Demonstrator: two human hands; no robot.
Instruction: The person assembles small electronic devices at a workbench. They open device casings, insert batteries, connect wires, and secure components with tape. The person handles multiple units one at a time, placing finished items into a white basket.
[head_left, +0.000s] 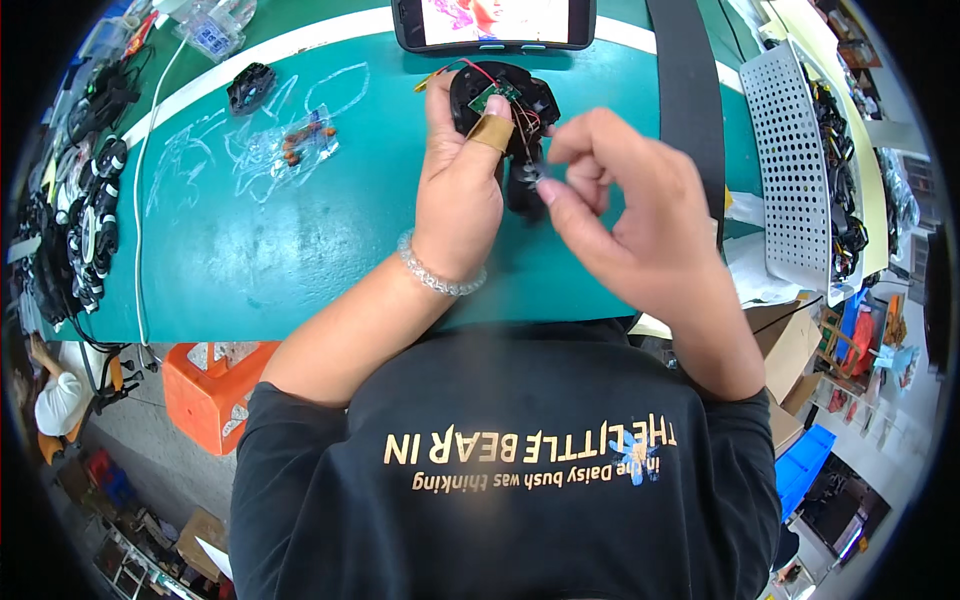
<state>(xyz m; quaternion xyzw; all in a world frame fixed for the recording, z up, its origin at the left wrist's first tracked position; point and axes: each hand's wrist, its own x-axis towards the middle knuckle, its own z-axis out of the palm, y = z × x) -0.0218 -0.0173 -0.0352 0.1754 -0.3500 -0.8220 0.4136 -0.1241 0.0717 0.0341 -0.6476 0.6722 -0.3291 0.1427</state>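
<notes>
My left hand [465, 190] is wrapped round a black plastic housing [480, 85], rounded at the top, with a narrower dark part [525, 190] below. Inside it shows a small green circuit board [484, 99] with thin wires running down. The left thumb, wound with a tan band [492, 132], presses on the board. A red and yellow wire [452, 66] sticks out at the upper left. Close to the right side of the housing is my right hand [630, 190], its thumb and forefinger bent and apart. By the thumb tip, a small greyish bit among the wires is blurred.
A phone [495, 45] with a lit screen stands beyond the housing. At left lie another black part [251, 88] and a clear bag [290, 145] with small parts. Bundled black cables [85, 220] line the left edge; a white perforated basket [790, 160] stands at right.
</notes>
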